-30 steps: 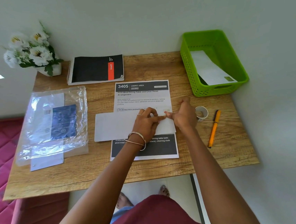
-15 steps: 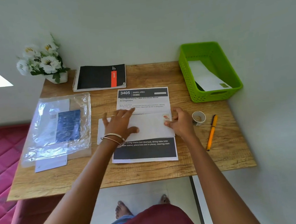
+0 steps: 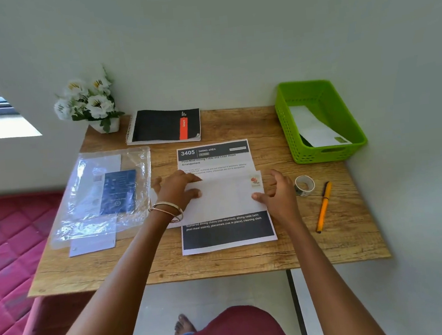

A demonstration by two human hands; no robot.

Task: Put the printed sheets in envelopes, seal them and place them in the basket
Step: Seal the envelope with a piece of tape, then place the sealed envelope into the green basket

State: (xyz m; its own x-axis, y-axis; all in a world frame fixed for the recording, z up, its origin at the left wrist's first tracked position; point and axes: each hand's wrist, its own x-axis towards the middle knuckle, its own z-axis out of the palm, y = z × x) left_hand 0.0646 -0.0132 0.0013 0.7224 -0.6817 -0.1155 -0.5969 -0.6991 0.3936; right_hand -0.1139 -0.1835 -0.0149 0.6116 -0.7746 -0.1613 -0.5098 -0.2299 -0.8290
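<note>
Mid-surface, the left hand [image 3: 177, 190] presses flat on a sealed envelope [image 3: 225, 196] lying over the printed sheet [image 3: 227, 231]; the right hand's [image 3: 279, 196] grip, half-open, touches its end. One envelope [image 3: 316, 131] already sits in the basket [image 3: 289, 131], far right corner. Since earlier, the right hand has loosened.

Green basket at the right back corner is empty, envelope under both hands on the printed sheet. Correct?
Not quite. The head view shows the green basket already holds a white envelope. The rest stands: another envelope lies on the printed sheet under both hands.
</note>
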